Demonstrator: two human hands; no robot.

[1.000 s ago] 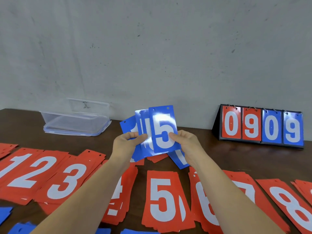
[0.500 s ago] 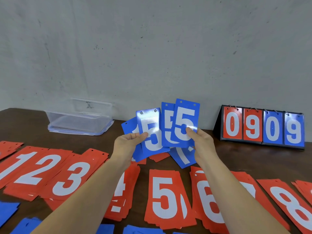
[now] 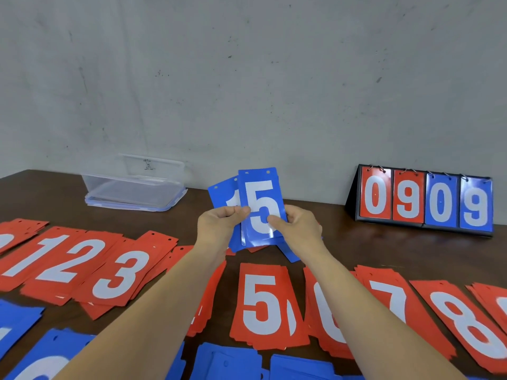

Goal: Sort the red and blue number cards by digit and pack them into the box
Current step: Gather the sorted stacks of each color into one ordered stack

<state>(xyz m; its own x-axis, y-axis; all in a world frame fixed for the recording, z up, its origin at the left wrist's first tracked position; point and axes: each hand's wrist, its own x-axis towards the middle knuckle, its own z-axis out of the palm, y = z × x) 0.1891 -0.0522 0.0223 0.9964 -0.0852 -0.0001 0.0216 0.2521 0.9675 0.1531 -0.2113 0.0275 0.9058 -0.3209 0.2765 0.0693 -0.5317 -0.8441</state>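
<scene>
Both hands are raised over the middle of the surface [image 3: 384, 250], sharing one small stack of blue cards [image 3: 260, 215].
- Left hand [image 3: 219, 224]: thumb on the face at the stack's left edge, fingers curled behind it.
- Right hand [image 3: 300, 229]: thumb pressed on the lower right of the top card, fingers wrapped behind.
- Top card reads 5, upright, facing the camera. A blue 1 card [image 3: 222, 194] fans out behind it to the left. Card count in the stack: cannot tell.

Box [image 3: 131, 192]: clear plastic with blue trim at its base, back left by the wall, well apart from the hands. Contents: cannot tell.

Red piles sit in a row on the surface: red 1 [image 3: 27, 259], red 2 [image 3: 70, 259], red 3 [image 3: 120, 275], red 5 [image 3: 263, 303], red 6 [image 3: 323, 305], red 7 [image 3: 395, 294], red 8 [image 3: 466, 325]. The left forearm hides most of the pile between 3 and 5; the right forearm crosses the 6.

Blue piles [image 3: 227, 363] lie along the near edge, digits mostly cut off. A loose blue card [image 3: 289, 255] lies just below the hands, partly hidden.

Flip scoreboard [image 3: 425, 201], back right, reads 0 9 0 9: red, red, blue, blue.
</scene>
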